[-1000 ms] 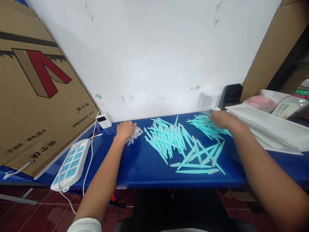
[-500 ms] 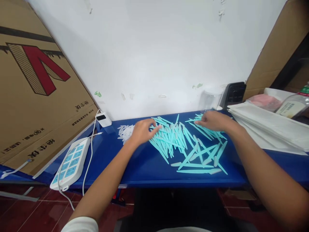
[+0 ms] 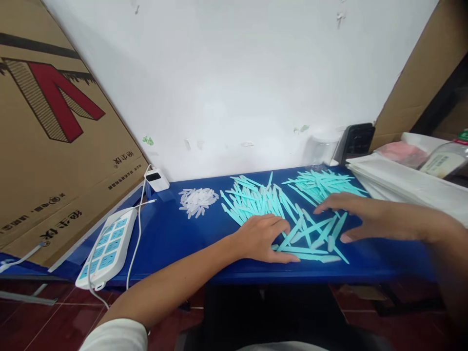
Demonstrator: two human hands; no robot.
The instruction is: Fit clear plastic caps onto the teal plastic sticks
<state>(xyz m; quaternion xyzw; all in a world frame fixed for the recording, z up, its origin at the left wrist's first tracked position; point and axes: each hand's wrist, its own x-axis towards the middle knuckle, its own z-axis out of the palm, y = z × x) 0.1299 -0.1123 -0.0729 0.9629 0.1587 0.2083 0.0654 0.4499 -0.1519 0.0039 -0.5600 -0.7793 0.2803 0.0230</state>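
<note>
My left hand lies low over the near left side of a loose group of slim turquoise sticks, several with a pale cap at one end. Its thumb and fingers are apart, curved around the edge of that group. On the other side, my right hand is open too, its thumb and fingers spread at the group's right edge. Behind my left hand is a bigger pile of the same sticks. A third pile of turquoise sticks, at the back right, shows none of the pale caps clearly.
Small translucent white pieces are heaped on the blue table. To the left are a power strip, a white device and cables. At the right back stand a clear container, a black object and white packaging.
My left hand has moved from the big pile toward me and right, to the loose sticks. My right hand has left the back right pile, come nearer and opened.
</note>
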